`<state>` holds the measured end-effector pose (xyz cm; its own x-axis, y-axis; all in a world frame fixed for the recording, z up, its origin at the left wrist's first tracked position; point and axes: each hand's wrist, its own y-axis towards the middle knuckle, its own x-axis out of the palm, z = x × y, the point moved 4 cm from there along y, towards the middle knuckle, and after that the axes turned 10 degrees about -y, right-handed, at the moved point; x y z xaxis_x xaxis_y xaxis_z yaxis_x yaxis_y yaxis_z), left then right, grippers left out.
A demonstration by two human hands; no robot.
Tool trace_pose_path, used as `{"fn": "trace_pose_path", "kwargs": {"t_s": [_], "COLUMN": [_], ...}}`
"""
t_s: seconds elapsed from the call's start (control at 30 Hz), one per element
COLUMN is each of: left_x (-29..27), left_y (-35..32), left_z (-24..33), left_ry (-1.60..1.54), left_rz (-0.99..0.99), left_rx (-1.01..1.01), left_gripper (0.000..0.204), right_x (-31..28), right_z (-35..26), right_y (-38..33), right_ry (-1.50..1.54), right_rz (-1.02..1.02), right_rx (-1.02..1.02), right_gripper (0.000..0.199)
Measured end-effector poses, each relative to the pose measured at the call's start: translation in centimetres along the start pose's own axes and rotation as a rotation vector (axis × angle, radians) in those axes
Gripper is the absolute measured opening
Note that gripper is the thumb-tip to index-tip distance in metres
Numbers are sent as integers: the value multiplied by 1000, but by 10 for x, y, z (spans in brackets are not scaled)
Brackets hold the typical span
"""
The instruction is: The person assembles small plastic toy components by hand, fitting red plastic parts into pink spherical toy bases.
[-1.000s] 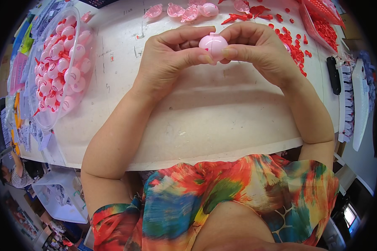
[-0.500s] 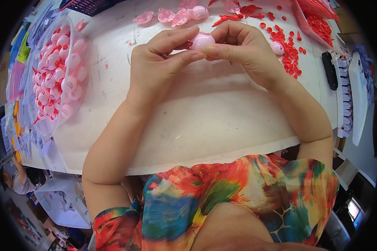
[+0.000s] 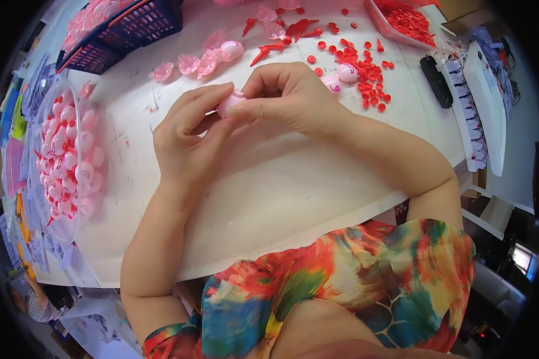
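Observation:
Over the far middle of the table, a small pink ball (image 3: 227, 106) sits between my two hands. My left hand (image 3: 188, 122) is closed on its left side with thumb and fingers. My right hand (image 3: 293, 96) pinches the ball's other side, its fingers curled at a small raised part on top. My fingers cover much of the ball. Beyond them lie translucent pink shell pieces (image 3: 188, 64) and another pink ball (image 3: 231, 51). Small red caps (image 3: 372, 76) are scattered past my right hand, beside two more pink balls (image 3: 348, 72).
At the left stands a clear oval tub (image 3: 72, 230) of pink balls with red parts. A dark blue basket (image 3: 120, 39) holds pink pieces at the far left. A tray (image 3: 401, 36) of red parts is at the far right, near a black object (image 3: 435, 82).
The view has shifted, showing more of the blue basket. In the picture, my hands and the held ball are lower and farther left. Both hands still grip the ball.

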<state>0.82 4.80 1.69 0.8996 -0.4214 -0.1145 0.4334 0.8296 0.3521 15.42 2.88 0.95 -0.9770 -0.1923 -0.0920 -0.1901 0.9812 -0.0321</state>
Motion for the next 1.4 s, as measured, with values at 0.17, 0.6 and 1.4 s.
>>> {"fn": "trace_pose_path", "kwargs": {"t_s": [0.17, 0.6, 1.4], "left_x": [4, -10, -9], "left_y": [-1, 4, 1], "left_z": [5, -6, -16], "left_ry": [11, -263, -532], "left_rz": [-12, 49, 87], "left_rx": [-14, -302, -459], "left_gripper": [29, 36, 36], "right_x": [-1, -98, -67], "right_z": [-1, -62, -36], "right_y": [-3, -21, -35], "right_ry": [-29, -1028, -1229], "right_rz": [-24, 22, -132], "right_rx": [23, 166, -52], "right_gripper": [17, 20, 25]}}
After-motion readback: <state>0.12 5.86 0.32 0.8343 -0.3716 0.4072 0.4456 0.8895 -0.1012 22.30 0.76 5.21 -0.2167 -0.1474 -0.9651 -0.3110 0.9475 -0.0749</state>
